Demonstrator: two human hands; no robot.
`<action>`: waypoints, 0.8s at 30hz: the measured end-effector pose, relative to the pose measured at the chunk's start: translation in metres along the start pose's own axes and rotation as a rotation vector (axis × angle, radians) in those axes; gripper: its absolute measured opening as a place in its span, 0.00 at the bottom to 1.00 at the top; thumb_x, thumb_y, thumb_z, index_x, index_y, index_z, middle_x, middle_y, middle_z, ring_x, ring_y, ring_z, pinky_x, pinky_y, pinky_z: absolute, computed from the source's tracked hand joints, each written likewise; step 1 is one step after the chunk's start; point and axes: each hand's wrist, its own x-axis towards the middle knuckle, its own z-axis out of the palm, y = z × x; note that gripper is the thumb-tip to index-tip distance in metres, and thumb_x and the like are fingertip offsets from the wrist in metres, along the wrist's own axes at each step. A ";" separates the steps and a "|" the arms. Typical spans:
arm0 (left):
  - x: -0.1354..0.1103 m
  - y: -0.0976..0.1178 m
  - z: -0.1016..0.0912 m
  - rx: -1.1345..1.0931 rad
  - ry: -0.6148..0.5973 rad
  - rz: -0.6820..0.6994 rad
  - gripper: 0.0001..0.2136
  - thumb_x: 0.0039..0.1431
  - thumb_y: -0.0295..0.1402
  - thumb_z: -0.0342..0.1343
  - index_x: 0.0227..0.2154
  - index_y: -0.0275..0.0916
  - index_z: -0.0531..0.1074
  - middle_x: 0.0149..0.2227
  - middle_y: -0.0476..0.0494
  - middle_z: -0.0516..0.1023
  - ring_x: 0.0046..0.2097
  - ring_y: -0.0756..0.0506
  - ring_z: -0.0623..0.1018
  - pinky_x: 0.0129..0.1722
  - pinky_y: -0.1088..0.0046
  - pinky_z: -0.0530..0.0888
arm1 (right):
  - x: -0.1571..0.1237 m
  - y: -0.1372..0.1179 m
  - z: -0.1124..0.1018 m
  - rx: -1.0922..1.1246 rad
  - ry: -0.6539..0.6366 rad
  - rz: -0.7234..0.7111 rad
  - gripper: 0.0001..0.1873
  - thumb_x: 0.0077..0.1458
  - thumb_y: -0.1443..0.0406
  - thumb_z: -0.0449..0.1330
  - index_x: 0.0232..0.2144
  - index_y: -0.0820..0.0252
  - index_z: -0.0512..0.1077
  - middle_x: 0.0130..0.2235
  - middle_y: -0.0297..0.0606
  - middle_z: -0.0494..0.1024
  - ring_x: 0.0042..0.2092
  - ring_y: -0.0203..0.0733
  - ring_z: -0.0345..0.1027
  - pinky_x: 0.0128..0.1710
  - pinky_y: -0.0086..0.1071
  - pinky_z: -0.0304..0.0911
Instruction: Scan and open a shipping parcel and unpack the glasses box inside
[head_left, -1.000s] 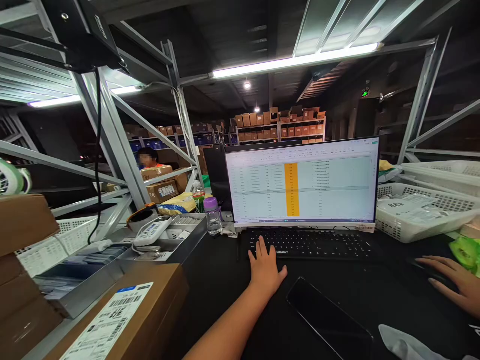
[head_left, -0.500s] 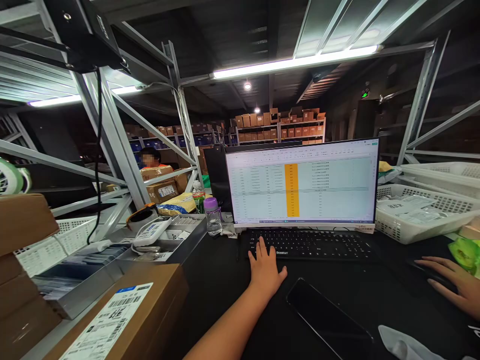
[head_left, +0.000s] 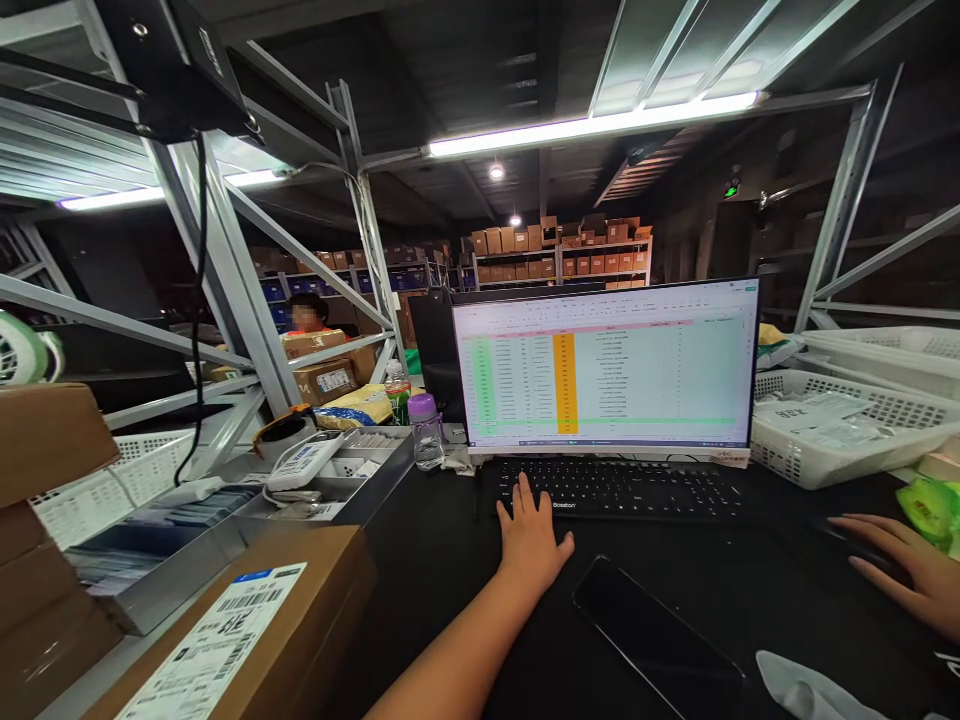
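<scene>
My left hand rests with spread fingers on the left part of a black keyboard, holding nothing. At the right edge, my right hand lies over a black computer mouse, fingers along its sides; the hand partly covers it. Behind the keyboard stands a wide monitor showing a spreadsheet with an orange column, a green column at the left and a pink header row. A dark phone lies face up on the black desk between my hands.
A cardboard box with a shipping label and metal trays of cards stand at the left. A purple-capped bottle is beside the monitor. White baskets stand at the right. A person is behind the rack.
The spreadsheet on the monitor has scrolled: a pink header row and green left column now show, and the highlighted row sits lower. Both hands stay nearly in place.
</scene>
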 end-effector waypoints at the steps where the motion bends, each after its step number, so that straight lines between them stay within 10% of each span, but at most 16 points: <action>1: 0.000 0.000 0.000 -0.002 0.001 0.001 0.35 0.57 0.48 0.53 0.65 0.35 0.60 0.73 0.28 0.40 0.72 0.28 0.50 0.67 0.39 0.51 | 0.000 0.002 0.001 0.032 -0.013 -0.018 0.26 0.51 0.46 0.58 0.54 0.28 0.69 0.57 0.34 0.74 0.57 0.57 0.71 0.54 0.45 0.70; 24: 0.000 0.001 0.001 0.023 0.035 0.011 0.34 0.58 0.47 0.54 0.65 0.34 0.61 0.73 0.23 0.41 0.71 0.29 0.52 0.66 0.40 0.53 | 0.000 -0.016 -0.013 0.010 -0.091 0.001 0.28 0.56 0.45 0.55 0.56 0.42 0.71 0.60 0.41 0.71 0.58 0.57 0.70 0.55 0.44 0.71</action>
